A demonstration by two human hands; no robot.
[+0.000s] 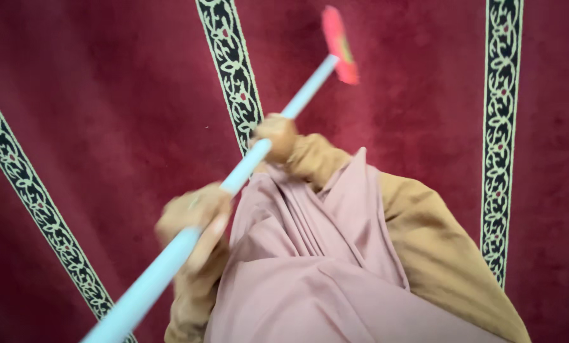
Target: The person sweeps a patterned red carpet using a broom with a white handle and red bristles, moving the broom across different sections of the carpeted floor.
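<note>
**Both hands on the broom handle, over the red carpet**

My left hand [192,219] is wrapped around the pale blue handle [233,181] of a long broom, fingers curled over it, low down on the shaft near my body. It is blurred, so I cannot tell just how each finger lies, but it is shut on the handle. My right hand [275,136] holds the same handle further up, closer to the head, also closed round it; the handle runs out of its far side. Both hands wear tan sleeves [424,235], and a dusty pink cloth [310,267] hangs from me between the two arms, just beside the handle and under it.

The handle slants from the bottom left of the view, where it is thick and out of focus, up and to the right. At its far end sits the red broom head [338,44], seen nearly edge-on and smeared by blur; whether it touches the floor I cannot tell.

Beneath the handle lies a deep red carpet [119,108]. Dark bands with a cream vine pattern cross it: one band [230,70] passes under the handle beside my right hand, another [36,197] lies left of my left hand, and a third [500,127] runs well apart to the right of the broom head.
</note>
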